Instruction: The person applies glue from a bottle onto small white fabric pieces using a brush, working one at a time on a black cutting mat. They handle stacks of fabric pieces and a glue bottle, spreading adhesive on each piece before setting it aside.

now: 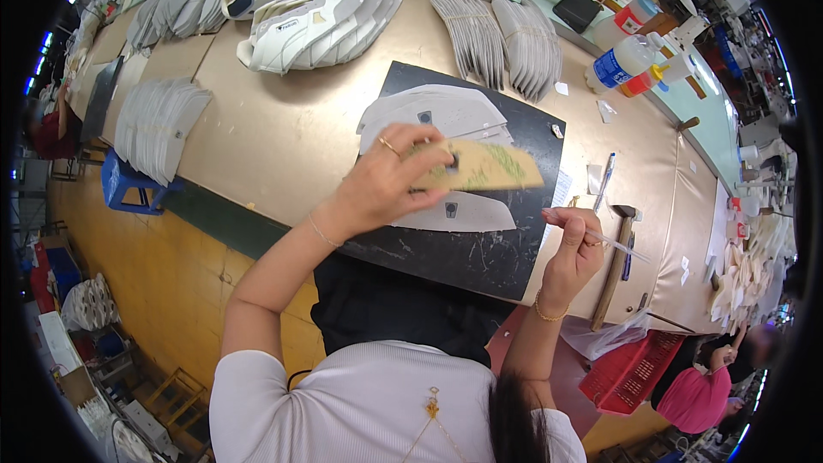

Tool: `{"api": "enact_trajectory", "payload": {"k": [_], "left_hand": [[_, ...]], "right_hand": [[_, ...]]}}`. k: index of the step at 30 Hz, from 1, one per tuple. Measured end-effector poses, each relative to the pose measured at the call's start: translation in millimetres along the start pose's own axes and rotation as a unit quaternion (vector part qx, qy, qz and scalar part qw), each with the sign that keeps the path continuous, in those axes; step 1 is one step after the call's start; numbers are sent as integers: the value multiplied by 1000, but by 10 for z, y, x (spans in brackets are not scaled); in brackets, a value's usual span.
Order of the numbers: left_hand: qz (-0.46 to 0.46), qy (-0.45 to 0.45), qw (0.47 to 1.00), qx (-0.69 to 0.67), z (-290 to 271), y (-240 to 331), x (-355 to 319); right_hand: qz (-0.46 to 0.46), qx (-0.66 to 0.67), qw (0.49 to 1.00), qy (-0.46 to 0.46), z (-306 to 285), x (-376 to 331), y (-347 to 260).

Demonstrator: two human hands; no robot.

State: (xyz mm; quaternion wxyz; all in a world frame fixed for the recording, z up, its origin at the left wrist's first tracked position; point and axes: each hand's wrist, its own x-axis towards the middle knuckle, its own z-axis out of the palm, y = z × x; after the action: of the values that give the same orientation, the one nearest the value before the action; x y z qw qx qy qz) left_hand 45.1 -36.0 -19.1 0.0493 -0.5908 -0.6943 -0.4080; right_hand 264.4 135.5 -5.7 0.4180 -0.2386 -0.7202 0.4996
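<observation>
My left hand (396,173) grips a tan card template (497,166) with green scribbles and a dark cut-out. The template is tilted over the grey shoe pieces. Below it, one curved grey piece (480,212) with a small dark mark lies on the black board (411,257). A stack of similar grey pieces (450,107) rests at the board's far side, partly covered by my left hand and the template. Closed beside the board's right edge, my right hand (573,261) holds a thin whitish pen-like stick (624,247), pointing right.
Right of the board lie a hammer (614,270) and a pen (609,173). Plastic bottles (619,64) stand at the far right. Bundled grey pieces (470,34) and stacked shoe uppers (321,26) sit at the back; another stack (159,124) is left. A red crate (630,373) stands below.
</observation>
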Motion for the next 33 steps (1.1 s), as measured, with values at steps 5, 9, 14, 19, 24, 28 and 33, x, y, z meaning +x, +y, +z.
{"api": "enact_trajectory", "payload": {"k": [5,9,14,19,24,28,33], "left_hand": [[2,18,995,102,-61,-122,51],[0,-76,997,29,172,86,-301],[-27,-122,992,1,325,204,-516],[-54,-101,993,-2,398,192,-572],[-65,-99,993,-13,406,171,-558],[-64,-95,993,-27,420,136,-586],[-57,-85,995,-12,437,163,-575]], "right_hand": [[-10,3,1000,23,-52,-8,-19],[20,11,1000,7,-74,-58,59],[45,22,998,-26,41,-130,86],[62,33,996,-48,96,-171,92],[68,19,995,-67,98,-184,105],[71,10,995,-74,121,-200,131],[71,5,994,-80,165,-211,163]]}}
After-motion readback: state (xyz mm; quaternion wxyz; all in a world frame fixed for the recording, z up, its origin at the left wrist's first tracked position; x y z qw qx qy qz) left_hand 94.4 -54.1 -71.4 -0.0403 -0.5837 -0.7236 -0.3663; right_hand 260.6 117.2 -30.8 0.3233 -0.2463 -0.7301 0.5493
